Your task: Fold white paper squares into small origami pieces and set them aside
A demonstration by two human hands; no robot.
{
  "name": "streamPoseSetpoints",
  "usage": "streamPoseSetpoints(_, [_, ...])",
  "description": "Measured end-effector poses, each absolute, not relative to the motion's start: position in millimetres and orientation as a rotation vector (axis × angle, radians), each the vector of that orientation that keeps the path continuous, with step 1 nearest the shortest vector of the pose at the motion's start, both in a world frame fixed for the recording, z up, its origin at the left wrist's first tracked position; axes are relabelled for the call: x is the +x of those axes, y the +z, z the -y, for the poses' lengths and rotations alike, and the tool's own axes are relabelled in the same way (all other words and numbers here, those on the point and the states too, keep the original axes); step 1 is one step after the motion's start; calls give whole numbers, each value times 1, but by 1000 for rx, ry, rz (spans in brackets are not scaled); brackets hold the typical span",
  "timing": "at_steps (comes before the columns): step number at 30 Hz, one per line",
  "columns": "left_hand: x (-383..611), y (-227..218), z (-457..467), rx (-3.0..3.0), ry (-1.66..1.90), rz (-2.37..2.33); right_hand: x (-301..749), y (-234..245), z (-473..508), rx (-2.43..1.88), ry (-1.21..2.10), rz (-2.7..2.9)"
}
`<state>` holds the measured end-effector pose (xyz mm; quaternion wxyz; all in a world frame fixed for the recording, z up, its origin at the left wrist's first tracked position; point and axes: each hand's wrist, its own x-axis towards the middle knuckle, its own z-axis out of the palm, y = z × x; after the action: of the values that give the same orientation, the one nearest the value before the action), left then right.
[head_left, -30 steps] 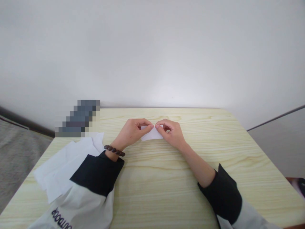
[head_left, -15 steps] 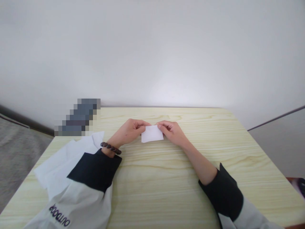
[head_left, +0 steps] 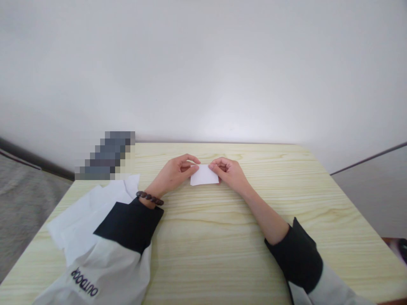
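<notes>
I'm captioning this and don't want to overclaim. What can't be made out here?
All in the head view:
Far side of the small white rectangular paper: turned away from the camera.
Loose white paper sheets: partly covered by the pale, black-cuffed left sleeve; count unclear.
Dark oblong item: pixelated, identity unclear.
Dark object at the right: cut off by the frame's edge.
</notes>
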<state>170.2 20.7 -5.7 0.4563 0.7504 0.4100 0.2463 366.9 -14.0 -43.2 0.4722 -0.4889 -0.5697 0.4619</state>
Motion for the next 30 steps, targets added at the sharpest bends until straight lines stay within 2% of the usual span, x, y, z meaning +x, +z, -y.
streamPoseSetpoints(13, [171,-9,2,1974,550,-1138,368,-39,17,-1205,1137,1459])
streamPoseSetpoints(17, [171,-12,5,2167,663,-1123,368,-41,17,-1230,1090,1475])
streamPoseSetpoints(20, [169,-19,7,2447,789,-1034,368,-44,17,-1281,948,1540])
streamPoseSetpoints(25, [163,-35,7,2739,674,-928,369,-48,14,-1428,555,1749])
streamPoseSetpoints(30, [161,-38,6,2800,672,-926,370,-47,12,-1494,488,1776])
